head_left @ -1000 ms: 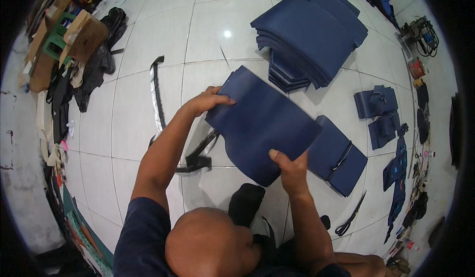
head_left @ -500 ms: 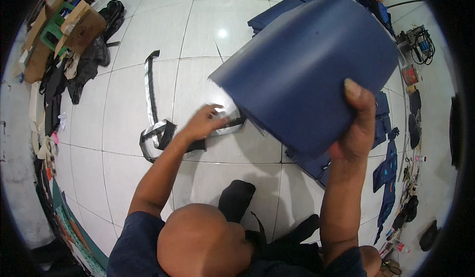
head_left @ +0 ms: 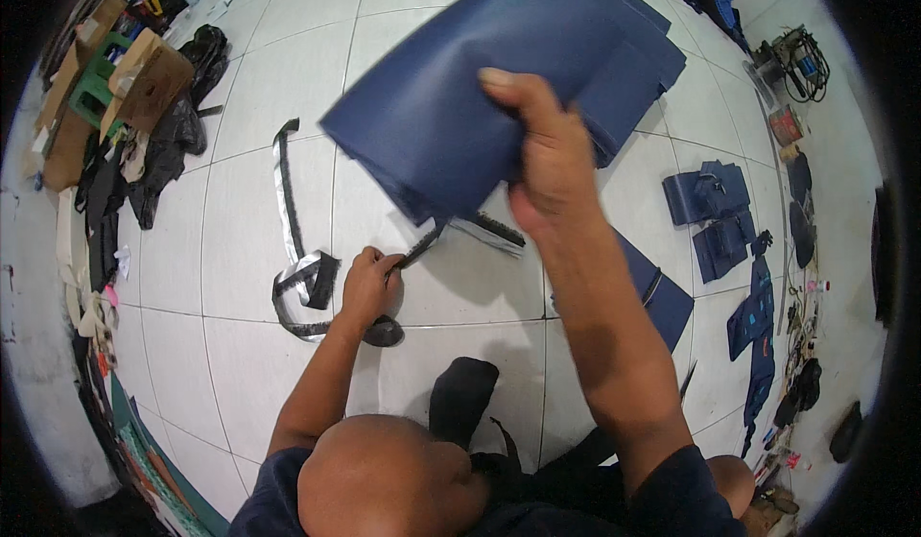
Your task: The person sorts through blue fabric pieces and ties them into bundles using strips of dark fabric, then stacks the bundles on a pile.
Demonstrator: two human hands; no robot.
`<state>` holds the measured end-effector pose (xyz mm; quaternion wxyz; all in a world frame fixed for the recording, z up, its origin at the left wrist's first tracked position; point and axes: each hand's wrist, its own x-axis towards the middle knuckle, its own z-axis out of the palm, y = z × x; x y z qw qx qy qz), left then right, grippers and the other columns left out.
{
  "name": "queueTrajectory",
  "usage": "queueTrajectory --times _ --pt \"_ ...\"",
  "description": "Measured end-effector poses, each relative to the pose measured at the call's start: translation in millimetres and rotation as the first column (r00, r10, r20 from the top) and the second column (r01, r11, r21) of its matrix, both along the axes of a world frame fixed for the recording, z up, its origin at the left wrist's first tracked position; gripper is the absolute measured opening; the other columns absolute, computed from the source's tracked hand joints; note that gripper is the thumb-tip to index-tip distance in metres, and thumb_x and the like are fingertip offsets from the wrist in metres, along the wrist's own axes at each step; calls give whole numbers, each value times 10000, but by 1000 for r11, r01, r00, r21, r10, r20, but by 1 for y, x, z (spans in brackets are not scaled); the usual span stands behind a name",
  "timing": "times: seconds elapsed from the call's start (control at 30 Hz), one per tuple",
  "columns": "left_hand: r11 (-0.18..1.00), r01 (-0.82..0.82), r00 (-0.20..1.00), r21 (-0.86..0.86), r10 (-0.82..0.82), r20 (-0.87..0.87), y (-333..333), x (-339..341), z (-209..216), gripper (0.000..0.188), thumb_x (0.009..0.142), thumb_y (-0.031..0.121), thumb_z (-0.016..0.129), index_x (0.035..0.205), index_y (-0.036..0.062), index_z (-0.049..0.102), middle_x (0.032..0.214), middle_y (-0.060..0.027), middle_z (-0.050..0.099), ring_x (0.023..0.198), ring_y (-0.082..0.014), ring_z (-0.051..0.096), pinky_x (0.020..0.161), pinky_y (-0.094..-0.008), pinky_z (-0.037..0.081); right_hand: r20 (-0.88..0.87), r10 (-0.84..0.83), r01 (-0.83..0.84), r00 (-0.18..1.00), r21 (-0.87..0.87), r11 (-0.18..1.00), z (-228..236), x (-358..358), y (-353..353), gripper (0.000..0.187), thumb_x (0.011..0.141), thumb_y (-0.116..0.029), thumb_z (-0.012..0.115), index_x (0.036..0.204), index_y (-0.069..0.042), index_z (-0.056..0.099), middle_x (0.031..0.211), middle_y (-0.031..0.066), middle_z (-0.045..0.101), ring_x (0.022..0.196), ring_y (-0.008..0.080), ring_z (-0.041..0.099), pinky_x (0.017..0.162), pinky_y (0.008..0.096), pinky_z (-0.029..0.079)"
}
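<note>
A bundle of dark blue sheets (head_left: pixel 422 105), smooth and flexible, is gripped in my right hand (head_left: pixel 556 158), raised over the floor with the thumb on top. Below its near corner, my left hand (head_left: pixel 370 286) is closed with its fingertips on a narrow black-and-silver strip (head_left: pixel 422 245). That strip runs up under the sheets, so part of it is hidden. Left of my left hand, a looped length of similar strip (head_left: pixel 284 182) lies on the tiles.
A folded blue piece (head_left: pixel 662 302) lies right of my right forearm, with more blue folded pieces (head_left: pixel 705 196) farther right. Cardboard boxes (head_left: pixel 153 86) and black plastic bags (head_left: pixel 206 52) line the left wall. My black-socked foot (head_left: pixel 463 398) rests on the tiled floor (head_left: pixel 259 345).
My right hand has moved left with the blue sheets, uncovering folded blue pieces at the right. My left hand has moved down and left and closed on the strip.
</note>
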<state>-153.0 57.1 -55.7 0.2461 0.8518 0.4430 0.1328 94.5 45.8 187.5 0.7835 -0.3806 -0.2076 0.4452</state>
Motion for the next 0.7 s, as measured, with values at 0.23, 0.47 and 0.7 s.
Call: queueTrajectory --times 0.23,0.47,0.7 --pt "996 -92 988 6 91 128 -6 -24 -25 194 855 116 650 1005 4 702 1008 -176 653 953 -352 607 873 -407 480 -145 13 -36 989 -158 987 -62 -50 -44 593 831 -126 693 1359 -17 446 1195 102 554 1131 244 563 1042 419 441" --pt "638 -203 747 -743 591 304 17 -44 -27 347 1026 104 478 1321 -47 581 1011 -63 688 898 -129 618 831 -260 496 -184 -187 47 965 -579 814 -241 -99 -155 738 847 -130 716 1441 -4 297 1359 152 453 1233 267 481 1082 412 380" --pt "832 -241 919 -499 361 160 -5 -38 -9 370 826 92 649 1176 -14 596 984 -109 625 889 -223 605 846 -328 486 -144 -120 3 982 -628 779 -267 -98 -171 724 866 -180 759 1438 -8 350 1379 139 489 1284 252 475 1096 393 373"
